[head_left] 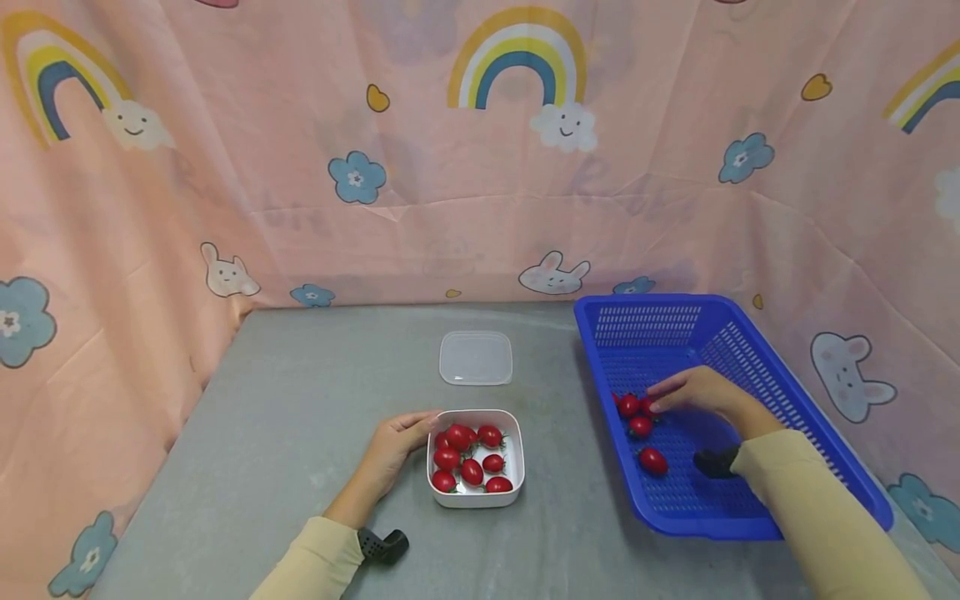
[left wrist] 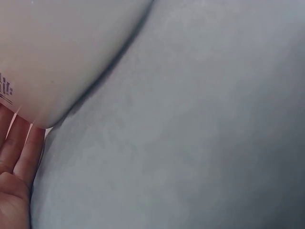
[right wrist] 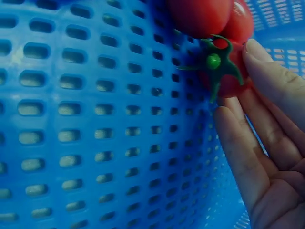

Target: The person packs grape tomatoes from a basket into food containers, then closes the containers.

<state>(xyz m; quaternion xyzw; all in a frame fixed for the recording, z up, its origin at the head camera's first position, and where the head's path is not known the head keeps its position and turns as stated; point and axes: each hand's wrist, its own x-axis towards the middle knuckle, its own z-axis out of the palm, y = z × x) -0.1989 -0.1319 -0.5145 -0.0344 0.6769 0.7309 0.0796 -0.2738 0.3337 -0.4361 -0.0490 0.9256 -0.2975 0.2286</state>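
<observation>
Your pale sleeves [head_left: 315, 560] ran off the lower edge, a black piece [head_left: 384, 547] at each wrist. The blue basket [head_left: 705, 527] held a cluster of red tomatoes [head_left: 640, 427] by its left wall, one showing only as a sliver, and a single one nearer. There your right hand [head_left: 701, 396] pinched a tomato [right wrist: 228, 83] between thumb and fingers; from the head camera, your fingertips covered part of it. Left of the basket stood the white box [head_left: 474, 501], with tomatoes inside, some overlapping too much to count surely. Your left hand [head_left: 393, 446] rested at its left side, fingers extended against it; the left wrist view hid their tips and cut off the box's dark print [left wrist: 5, 87]. Beyond, a translucent lid [head_left: 476, 358] lay flat on the grey table [head_left: 337, 375], before a patterned pink cloth [head_left: 420, 242].
</observation>
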